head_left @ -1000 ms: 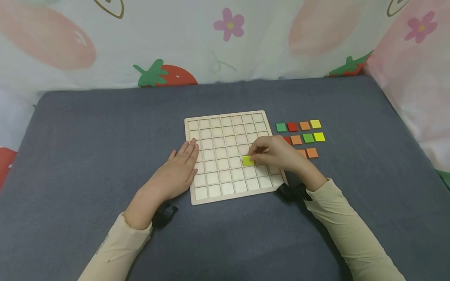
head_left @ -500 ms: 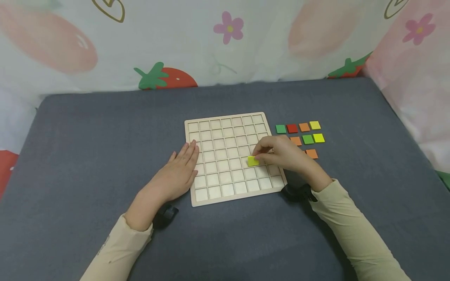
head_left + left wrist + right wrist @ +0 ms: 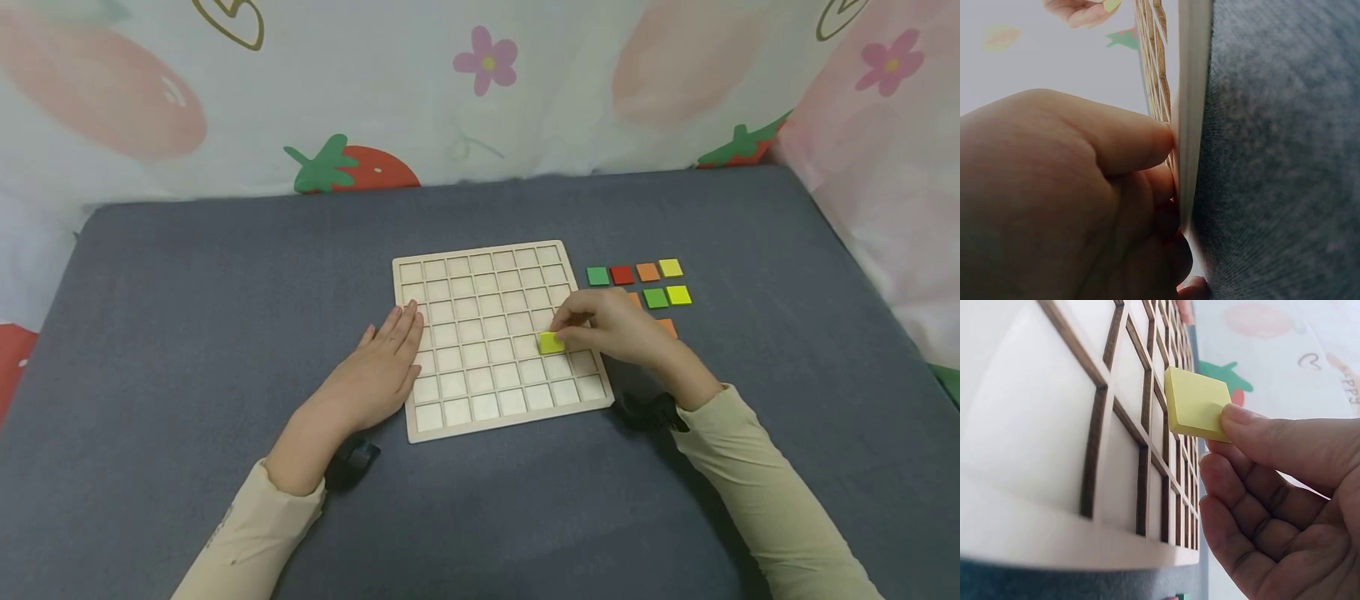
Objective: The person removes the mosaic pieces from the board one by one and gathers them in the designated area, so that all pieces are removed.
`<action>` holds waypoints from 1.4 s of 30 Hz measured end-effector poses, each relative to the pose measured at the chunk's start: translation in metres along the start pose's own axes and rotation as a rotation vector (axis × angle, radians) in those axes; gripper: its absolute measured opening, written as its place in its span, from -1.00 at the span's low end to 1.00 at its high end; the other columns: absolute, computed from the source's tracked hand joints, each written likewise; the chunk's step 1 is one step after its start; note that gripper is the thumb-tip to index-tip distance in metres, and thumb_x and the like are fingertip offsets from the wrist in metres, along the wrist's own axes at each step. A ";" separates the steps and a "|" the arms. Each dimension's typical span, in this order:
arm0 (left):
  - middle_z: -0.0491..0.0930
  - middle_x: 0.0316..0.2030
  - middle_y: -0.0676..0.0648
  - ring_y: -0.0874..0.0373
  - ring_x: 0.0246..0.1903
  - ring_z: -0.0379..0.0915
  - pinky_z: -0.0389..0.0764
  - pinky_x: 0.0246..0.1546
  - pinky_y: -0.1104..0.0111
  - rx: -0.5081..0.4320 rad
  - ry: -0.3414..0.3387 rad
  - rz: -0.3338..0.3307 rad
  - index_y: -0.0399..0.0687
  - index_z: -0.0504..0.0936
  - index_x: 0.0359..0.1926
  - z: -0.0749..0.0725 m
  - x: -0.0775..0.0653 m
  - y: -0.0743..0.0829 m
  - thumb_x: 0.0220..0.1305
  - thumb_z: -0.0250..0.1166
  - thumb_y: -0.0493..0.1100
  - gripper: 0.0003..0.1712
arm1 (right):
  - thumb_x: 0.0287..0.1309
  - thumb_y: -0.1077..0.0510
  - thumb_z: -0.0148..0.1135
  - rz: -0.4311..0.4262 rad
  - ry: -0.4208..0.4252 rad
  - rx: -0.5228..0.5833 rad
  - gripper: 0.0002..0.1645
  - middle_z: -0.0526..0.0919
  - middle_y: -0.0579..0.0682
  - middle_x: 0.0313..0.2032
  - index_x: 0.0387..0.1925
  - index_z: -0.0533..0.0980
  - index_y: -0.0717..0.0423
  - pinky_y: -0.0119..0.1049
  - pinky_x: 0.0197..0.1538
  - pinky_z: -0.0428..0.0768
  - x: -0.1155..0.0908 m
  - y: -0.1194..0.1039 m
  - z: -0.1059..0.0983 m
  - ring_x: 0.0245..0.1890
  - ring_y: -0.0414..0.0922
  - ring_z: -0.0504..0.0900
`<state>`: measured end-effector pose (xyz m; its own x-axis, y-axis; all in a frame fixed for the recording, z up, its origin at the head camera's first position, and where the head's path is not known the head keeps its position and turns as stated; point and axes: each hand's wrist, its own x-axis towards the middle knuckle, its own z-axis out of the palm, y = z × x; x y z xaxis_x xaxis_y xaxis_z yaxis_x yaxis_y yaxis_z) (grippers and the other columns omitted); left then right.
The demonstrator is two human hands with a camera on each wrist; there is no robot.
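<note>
A pale wooden grid board (image 3: 510, 418) with square cells lies on the table. My left hand (image 3: 378, 362) rests along its left edge, fingers extended; in the left wrist view the thumb (image 3: 1138, 140) touches the frame. Between thumb and fingers, my right hand (image 3: 618, 329) pinches a square yellow tile (image 3: 551, 342) over the right part of the board. The right wrist view shows this yellow tile (image 3: 1197, 403) gripped at one corner, tilted, its far edge close to the grid's ridges. Whether it touches them I cannot tell.
Right of the board lie loose tiles in rows, among them a green tile (image 3: 597, 276), a red tile (image 3: 622, 275), an orange tile (image 3: 647, 272) and a yellow tile (image 3: 678, 295). Some are hidden behind my right hand. A dark grey cloth (image 3: 225, 275) covers the table.
My right hand has moved rightward over the board, carrying the yellow tile with it and covering more of the loose tiles. The left hand has stayed at the board's left edge.
</note>
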<state>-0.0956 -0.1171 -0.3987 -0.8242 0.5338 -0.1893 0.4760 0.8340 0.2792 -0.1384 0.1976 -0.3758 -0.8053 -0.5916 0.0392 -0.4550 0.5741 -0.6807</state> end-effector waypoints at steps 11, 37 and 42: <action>-0.25 0.44 -0.29 -0.12 0.43 -0.38 -0.06 0.32 -0.08 0.003 0.003 0.004 -0.41 -0.10 0.42 0.000 0.000 0.000 0.45 -0.08 -0.15 -0.31 | 0.01 0.33 0.37 0.031 0.000 -0.050 -0.90 0.65 -0.12 -0.37 -0.39 0.65 0.12 -0.28 -0.25 0.55 -0.009 0.002 -0.010 -0.34 -0.20 0.56; -0.26 0.44 -0.29 -0.12 0.43 -0.38 -0.06 0.32 -0.08 0.009 0.007 0.002 -0.41 -0.09 0.42 0.001 0.000 -0.001 0.46 -0.08 -0.15 -0.32 | 0.05 0.27 0.37 0.103 0.021 -0.052 -0.95 0.65 -0.15 -0.41 -0.39 0.65 0.08 -0.35 -0.38 0.43 -0.028 0.013 -0.017 -0.45 -0.20 0.46; -0.26 0.44 -0.29 -0.12 0.43 -0.38 -0.06 0.32 -0.08 0.004 0.009 0.002 -0.41 -0.09 0.42 0.001 0.000 -0.001 0.46 -0.09 -0.15 -0.32 | 0.05 0.28 0.36 0.105 0.028 -0.046 -0.94 0.65 -0.13 -0.39 -0.38 0.65 0.09 -0.28 -0.30 0.49 -0.032 0.015 -0.018 -0.40 -0.19 0.49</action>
<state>-0.0954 -0.1175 -0.3996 -0.8259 0.5342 -0.1804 0.4790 0.8335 0.2754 -0.1270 0.2357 -0.3740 -0.8597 -0.5106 -0.0096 -0.3837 0.6583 -0.6476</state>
